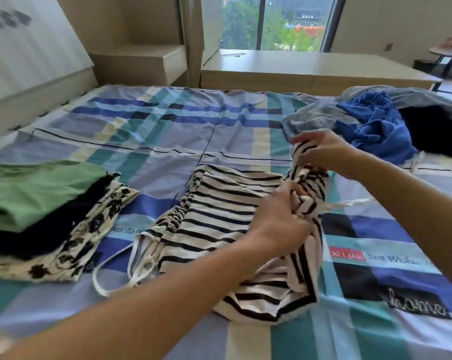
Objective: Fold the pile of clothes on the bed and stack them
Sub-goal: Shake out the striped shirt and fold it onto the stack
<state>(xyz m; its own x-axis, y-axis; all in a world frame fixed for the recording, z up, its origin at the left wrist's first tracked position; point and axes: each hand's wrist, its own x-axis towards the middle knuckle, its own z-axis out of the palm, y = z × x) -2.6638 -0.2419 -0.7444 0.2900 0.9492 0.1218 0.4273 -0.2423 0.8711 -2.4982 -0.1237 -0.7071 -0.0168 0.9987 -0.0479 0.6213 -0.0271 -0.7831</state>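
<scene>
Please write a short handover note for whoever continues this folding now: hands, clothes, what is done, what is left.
Left hand grips the bunched middle of the striped top; right hand holds its raised end.
Done, stacked at left: green garment over dark garment over floral garment.
Left: fold and stack the striped top, then the unfolded pile at right.

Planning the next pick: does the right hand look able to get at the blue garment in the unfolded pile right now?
Probably not yet: the right hand grips the striped top. The blue garment lies uncovered just beyond it, so once freed the way looks open.
</scene>
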